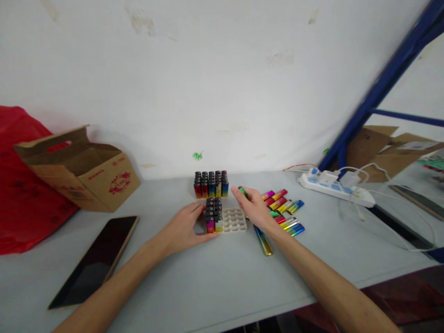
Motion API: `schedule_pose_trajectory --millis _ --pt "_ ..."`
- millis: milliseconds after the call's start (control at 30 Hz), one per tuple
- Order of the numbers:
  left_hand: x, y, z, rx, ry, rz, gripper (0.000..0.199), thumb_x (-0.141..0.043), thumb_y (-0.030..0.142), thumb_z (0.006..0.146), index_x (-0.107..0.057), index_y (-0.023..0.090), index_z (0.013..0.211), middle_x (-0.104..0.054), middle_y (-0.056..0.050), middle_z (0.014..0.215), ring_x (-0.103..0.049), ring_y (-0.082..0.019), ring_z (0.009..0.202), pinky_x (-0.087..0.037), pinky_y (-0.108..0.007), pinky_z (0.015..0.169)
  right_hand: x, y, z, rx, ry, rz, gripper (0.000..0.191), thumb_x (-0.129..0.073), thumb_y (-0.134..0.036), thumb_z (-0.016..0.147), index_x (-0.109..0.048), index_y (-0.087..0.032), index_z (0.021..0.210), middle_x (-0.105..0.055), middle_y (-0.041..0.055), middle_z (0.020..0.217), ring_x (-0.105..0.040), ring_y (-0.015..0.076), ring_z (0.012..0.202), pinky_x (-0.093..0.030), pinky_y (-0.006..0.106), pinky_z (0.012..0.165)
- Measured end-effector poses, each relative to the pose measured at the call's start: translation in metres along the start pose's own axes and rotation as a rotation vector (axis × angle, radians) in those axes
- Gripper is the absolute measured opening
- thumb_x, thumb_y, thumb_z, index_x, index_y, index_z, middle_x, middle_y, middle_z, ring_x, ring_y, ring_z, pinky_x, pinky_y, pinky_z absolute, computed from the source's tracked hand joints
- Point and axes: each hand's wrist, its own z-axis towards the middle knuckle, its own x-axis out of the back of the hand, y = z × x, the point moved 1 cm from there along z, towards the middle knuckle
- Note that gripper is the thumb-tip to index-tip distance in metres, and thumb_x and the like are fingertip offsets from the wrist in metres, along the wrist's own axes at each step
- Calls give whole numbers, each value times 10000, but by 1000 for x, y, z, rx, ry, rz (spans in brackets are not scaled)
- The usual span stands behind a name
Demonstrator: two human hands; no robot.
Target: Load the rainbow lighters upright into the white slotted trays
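Observation:
My left hand (185, 226) is curled round the left side of a white slotted tray (235, 220), its thumb along the front edge and its fingers behind. Upright lighters (214, 215) with black tops fill the left columns of this tray; its right-hand slots show bare. Just above the tray's right end, my right hand (255, 208) is closed on a green lighter (243, 191), mostly hidden by the fingers. Right of the tray lie several loose shiny lighters (291, 224) in mixed colours, partly behind my right hand.
A block of upright lighters (211, 185) stands near the wall. On the left are a tablet (95, 261), an open cardboard box (100, 180) and a red bag (27, 185). To the right, a white power strip (336, 190) with cables lies by a blue metal frame (374, 92).

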Motion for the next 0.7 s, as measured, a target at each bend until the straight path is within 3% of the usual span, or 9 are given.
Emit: schedule_pose_trajectory --millis 200,333,500,567,700 --pt "1 1 2 -5 1 -5 575 -860 616 863 -726 227 1266 -794 -135 1295 -764 -356 1195 -627 -490 1091 -3 3 -2 -33 71 -112 503 -511 -626 968 -383 -267 639 -376 -53 609 -375 141 618 -263 323 615" --pt "3 1 1 10 -25 -11 574 -853 630 867 -748 223 1257 -787 -138 1322 -754 -354 1215 -618 -483 1107 -1 5 -3 14 72 -121 525 -520 -657 1033 -434 -263 695 -442 -47 635 -432 155 646 -315 314 633" --pt "6 2 0 19 -60 -20 551 -873 601 854 -771 228 1246 -787 -133 1330 -747 -360 1235 -608 -499 1140 2 2 -4 83 -114 7 521 -480 -754 1107 -558 -276 916 -631 -6 822 -586 195 748 -474 322 716" --pt "6 2 0 12 -67 -27 540 -883 593 843 -775 237 1234 -793 -124 1315 -752 -358 1223 -616 -497 1129 3 -2 -4 175 -138 -69 559 -472 -772 1107 -579 -267 893 -661 34 908 -618 216 842 -499 337 775" --pt "7 1 0 1 -67 -21 530 -903 588 818 -779 241 1199 -799 -119 1288 -756 -360 1205 -628 -500 1108 4 -1 -6 202 -124 -346 627 -471 -755 1123 -454 -267 729 -542 -5 686 -510 189 672 -396 327 700"
